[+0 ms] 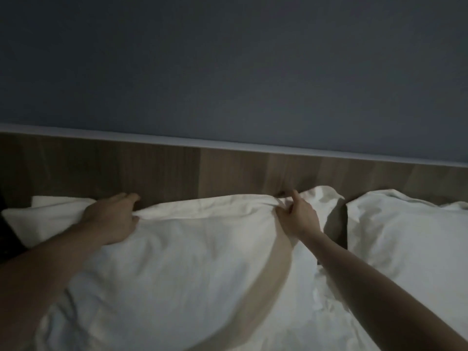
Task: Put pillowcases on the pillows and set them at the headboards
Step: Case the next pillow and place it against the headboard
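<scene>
Wooden headboard [152,171], grey wall [228,72], white pillow [177,262]

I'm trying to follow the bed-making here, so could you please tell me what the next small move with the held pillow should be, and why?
Probably push the large white pillow back until it leans on the brown wooden headboard. Both the left hand and right hand pinch its top edge, which appears just short of the board, while a second white pillow already lies beside it.

Your left hand [111,219] and right hand [298,219] each pinched the top edge of the white pillow [182,262]. Between your grips the edge ran against the wooden headboard [228,173]. Beyond your right grip lay a second pillow [405,231].
</scene>
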